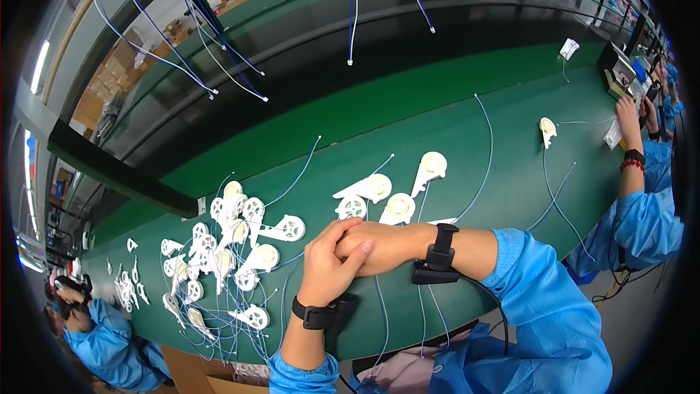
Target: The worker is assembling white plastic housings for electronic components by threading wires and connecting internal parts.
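Observation:
My left hand point(324, 261) is closed over my right hand point(383, 242), its thumb lying across the back of it. The right hand's fingers are hidden beneath the left, so what they do cannot be made out. Just beyond the hands, on the green table, lie white plastic parts with round wheel-like ends: one point(351, 207) by my left fingers, another point(399, 209) by my right wrist, and a third point(432, 166) farther back. Thin blue-and-white wires run from them. To the left is a tangled heap of similar parts point(222, 259) with wires.
Wires point(350, 44) with small connectors hang from a rack above the far side. A dark rack post point(120, 171) meets the table at left. Co-workers in blue sleeves sit at the left point(109, 339) and right point(634, 204). A cardboard box point(186, 372) stands below the near edge.

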`<state>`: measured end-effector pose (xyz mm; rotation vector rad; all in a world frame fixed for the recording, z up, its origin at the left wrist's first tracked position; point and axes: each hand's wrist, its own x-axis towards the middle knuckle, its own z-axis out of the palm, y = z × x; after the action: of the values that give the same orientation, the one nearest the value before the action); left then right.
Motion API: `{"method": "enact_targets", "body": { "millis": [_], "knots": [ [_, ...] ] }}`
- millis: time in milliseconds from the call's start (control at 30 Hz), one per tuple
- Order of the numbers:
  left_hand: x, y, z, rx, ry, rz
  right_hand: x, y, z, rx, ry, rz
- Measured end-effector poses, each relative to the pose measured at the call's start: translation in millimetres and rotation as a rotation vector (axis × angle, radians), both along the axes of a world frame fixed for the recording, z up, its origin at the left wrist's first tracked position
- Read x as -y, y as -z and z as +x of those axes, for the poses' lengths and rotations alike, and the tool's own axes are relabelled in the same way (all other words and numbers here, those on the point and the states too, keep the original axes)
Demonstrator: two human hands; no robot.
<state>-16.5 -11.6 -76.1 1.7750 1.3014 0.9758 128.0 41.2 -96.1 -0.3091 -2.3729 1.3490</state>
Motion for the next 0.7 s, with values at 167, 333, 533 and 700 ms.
{"method": "enact_targets", "body": {
  "millis": [167, 333, 533, 700],
  "knots": [
    [0.0, -0.4, -0.1, 0.01, 0.001, -0.001, -0.1, -1.3, -0.2, -0.013, -0.002, -0.011],
    [0.1, -1.3, -0.1, -0.012, 0.003, 0.003, -0.1, 0.3, 0.3, -0.012, 0.005, -0.018],
    [-0.3, -1.0, -0.6, -0.029, 0.008, 0.009, -0.1, 0.5, 0.0, -0.014, 0.0, -0.017],
    [0.0, -2.2, -0.3, -0.023, 0.004, 0.001, -0.2, -0.6, 0.1, -0.018, 0.004, -0.016]
  ]
}}
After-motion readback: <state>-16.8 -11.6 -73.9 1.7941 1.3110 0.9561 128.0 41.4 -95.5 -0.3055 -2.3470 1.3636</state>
